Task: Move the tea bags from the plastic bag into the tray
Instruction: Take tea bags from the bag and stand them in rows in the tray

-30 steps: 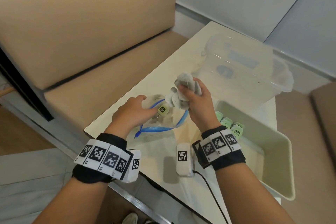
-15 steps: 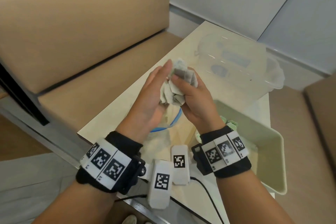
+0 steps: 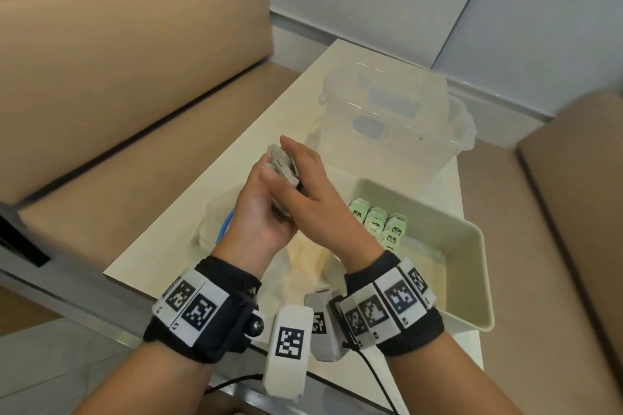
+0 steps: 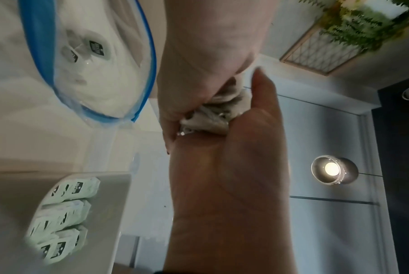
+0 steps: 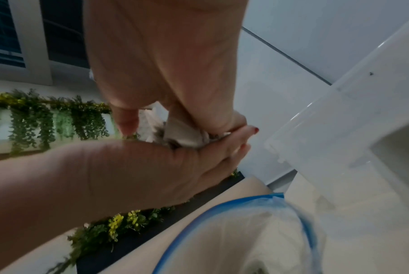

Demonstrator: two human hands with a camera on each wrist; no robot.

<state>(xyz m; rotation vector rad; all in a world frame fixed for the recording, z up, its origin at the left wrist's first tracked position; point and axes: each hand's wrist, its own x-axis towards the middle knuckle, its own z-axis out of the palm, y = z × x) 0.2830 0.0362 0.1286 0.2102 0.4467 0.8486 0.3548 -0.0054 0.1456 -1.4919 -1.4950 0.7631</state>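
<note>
A bunch of grey-white tea bags (image 3: 281, 167) is held above the table between both hands. My left hand (image 3: 261, 209) cups it from below, palm up, thumb over the top. My right hand (image 3: 312, 192) lies over it, pinching it between thumb and fingers. The wrist views show the bunch (image 4: 216, 111) (image 5: 182, 136) squeezed between the two palms. The clear plastic bag (image 3: 220, 229) with a blue zip rim lies open on the table under the hands; a tea bag (image 4: 96, 48) shows inside it. The pale tray (image 3: 485, 280) at right holds several green tea bags (image 3: 377, 222).
A clear plastic storage box (image 3: 387, 118) stands at the back of the white table (image 3: 188, 212), just beyond the tray. Beige bench seats flank the table left (image 3: 118, 162) and right. A cable runs off the table's near edge.
My left hand let go of the plastic bag, rose and closed under the bunch that my right hand held. Both hands now hold it together, slightly higher and further left.
</note>
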